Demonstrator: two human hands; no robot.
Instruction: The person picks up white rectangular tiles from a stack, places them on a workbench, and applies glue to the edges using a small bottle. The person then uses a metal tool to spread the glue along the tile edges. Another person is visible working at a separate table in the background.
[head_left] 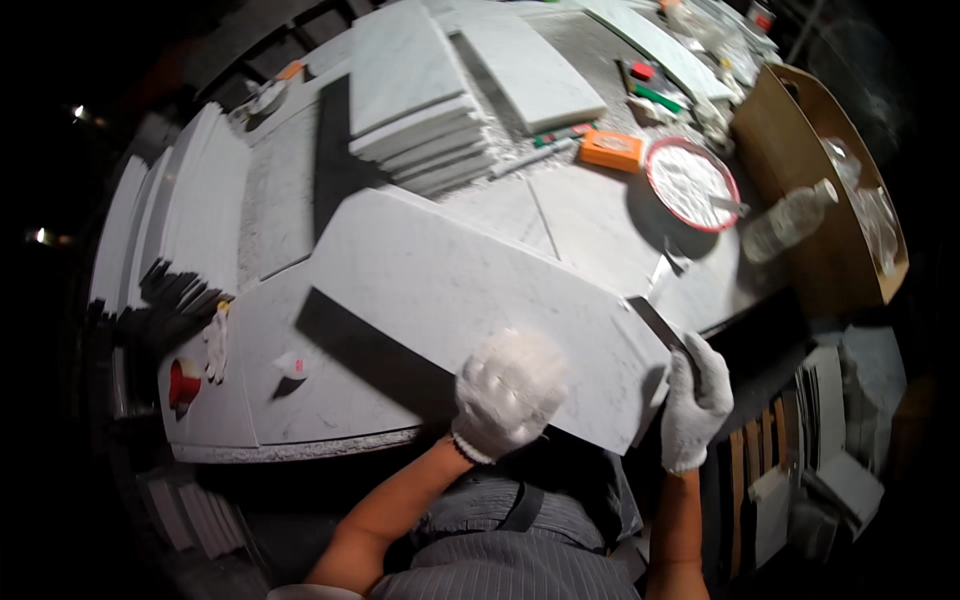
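A large pale grey-veined marble slab [430, 270] with angled corners lies across the worktop in front of me, casting a dark shadow along its near left side. My left hand [508, 392], in a white knitted glove, is over the slab's near edge. Motion smears its fingers, and anything beneath them is hidden. Beside the slab's right edge is my right hand [697, 402], gloved the same way, with bent fingers closed on the end of a dark flat strip [655, 322]. That strip lies along the slab's upper right edge; its exact kind is unclear.
Beyond the slab stand stacked marble slabs [410, 85]. A red-rimmed bowl [690, 185] of white paste, an orange box [612, 151] and a plastic bottle [790, 222] sit at the right, near a cardboard box [840, 180]. Left are a red tape roll [184, 384] and a glove [216, 345].
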